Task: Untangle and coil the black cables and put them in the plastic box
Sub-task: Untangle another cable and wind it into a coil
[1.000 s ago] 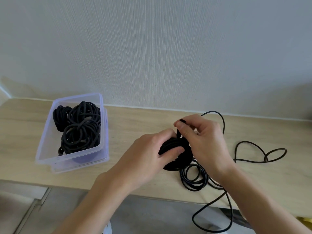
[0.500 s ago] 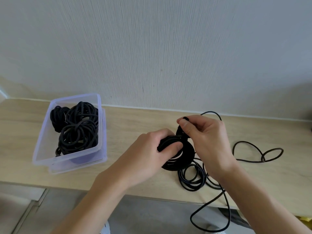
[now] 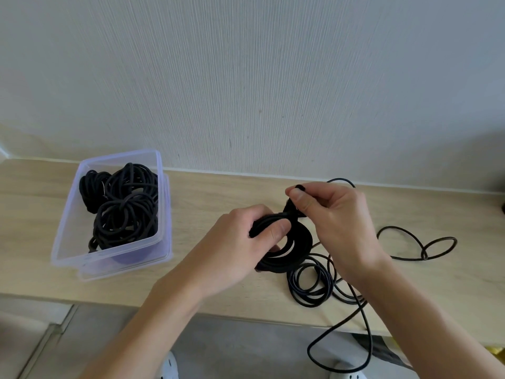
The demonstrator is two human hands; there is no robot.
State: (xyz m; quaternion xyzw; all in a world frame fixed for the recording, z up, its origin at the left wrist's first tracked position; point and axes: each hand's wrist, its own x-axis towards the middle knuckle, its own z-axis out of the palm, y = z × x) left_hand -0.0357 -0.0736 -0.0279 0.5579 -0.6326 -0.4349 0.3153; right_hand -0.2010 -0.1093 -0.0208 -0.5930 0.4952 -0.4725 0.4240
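Note:
My left hand (image 3: 240,242) grips a black cable coil (image 3: 292,253) at its upper left, thumb pressed over the strands. My right hand (image 3: 333,217) pinches the cable's end (image 3: 293,207) just above the coil, between thumb and forefinger. A clear plastic box (image 3: 68,228) stands at the left on the wooden table (image 3: 218,195), with several coiled black cables (image 3: 123,209) inside. More loose black cable (image 3: 311,285) lies in loops below the coil, and one strand (image 3: 420,242) runs out to the right.
The box sits on its lid (image 3: 166,258). A wall rises right behind the table. One loop of cable (image 3: 341,351) hangs over the table's front edge towards the floor. White shoes (image 3: 169,367) show below.
My right hand has lifted the cable end a little higher above the coil. The camera view has shifted slightly; the box and loose loops lie as before.

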